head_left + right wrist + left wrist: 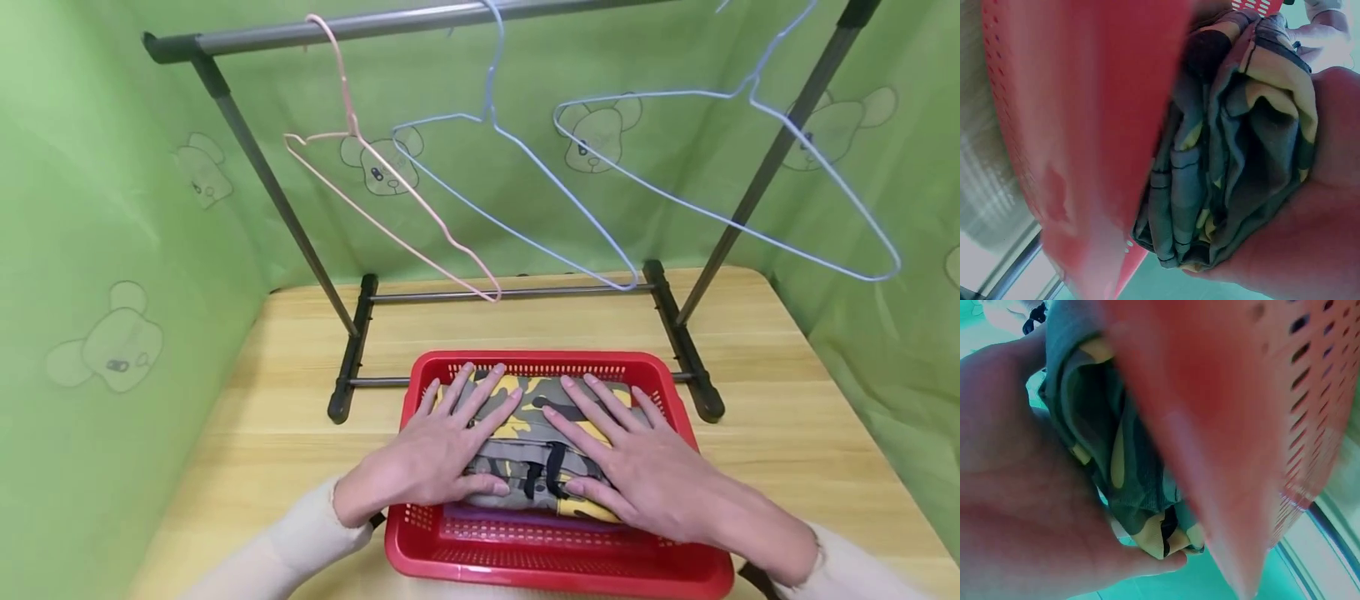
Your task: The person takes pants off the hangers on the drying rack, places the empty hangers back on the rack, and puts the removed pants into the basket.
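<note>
A folded camouflage garment [536, 417] in grey, yellow and black lies inside a red plastic basket [555, 567]. My left hand [423, 454] rests on the left part of it, fingers spread and straight. On its right part lies my right hand [648, 471], also with spread, straight fingers. Purple cloth [525, 518] peeks out beneath the garment's near side. Both wrist views show the edge of the garment's folded layers [1116, 437] [1254, 137] under the palm, beside the basket wall [1210, 425] [1085, 125].
Behind the basket stands a clothes rack with a grey top rail [405, 18] and black feet [352, 367]. From it hang a pink hanger [408, 187] and two blue hangers [555, 179]. The wooden tabletop [292, 375] is surrounded by green patterned cloth [97, 208].
</note>
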Demonstrator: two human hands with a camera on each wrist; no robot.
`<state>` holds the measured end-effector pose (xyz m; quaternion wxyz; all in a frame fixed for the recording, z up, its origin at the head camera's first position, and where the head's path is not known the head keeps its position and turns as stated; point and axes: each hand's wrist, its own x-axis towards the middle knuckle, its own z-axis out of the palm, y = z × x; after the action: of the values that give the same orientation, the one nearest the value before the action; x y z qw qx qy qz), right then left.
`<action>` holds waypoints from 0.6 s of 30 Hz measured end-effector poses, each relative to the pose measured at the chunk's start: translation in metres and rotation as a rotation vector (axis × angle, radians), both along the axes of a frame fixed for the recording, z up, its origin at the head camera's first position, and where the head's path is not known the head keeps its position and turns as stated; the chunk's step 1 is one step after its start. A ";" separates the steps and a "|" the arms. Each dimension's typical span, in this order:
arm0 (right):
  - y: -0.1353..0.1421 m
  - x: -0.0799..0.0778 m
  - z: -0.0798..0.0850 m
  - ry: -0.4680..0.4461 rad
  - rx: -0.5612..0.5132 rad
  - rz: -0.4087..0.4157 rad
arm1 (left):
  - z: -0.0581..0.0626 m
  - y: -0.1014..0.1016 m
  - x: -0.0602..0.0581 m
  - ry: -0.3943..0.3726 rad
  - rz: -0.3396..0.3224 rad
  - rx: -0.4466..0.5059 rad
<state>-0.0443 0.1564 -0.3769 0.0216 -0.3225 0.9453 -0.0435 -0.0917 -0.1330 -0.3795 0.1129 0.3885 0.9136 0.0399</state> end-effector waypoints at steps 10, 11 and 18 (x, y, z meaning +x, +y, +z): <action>0.005 -0.008 0.005 -0.065 -0.115 -0.009 | 0.003 -0.008 -0.008 -0.078 0.011 0.142; 0.005 -0.008 0.007 -0.084 -0.141 -0.016 | 0.005 -0.010 -0.008 -0.089 0.012 0.175; 0.027 -0.018 0.028 -0.066 -0.377 -0.080 | 0.019 -0.037 -0.021 -0.049 0.053 0.370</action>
<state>-0.0622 0.1837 -0.3485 -0.0101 -0.2814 0.9313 -0.2311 -0.1124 -0.1705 -0.3605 0.0607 0.3773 0.8976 0.2198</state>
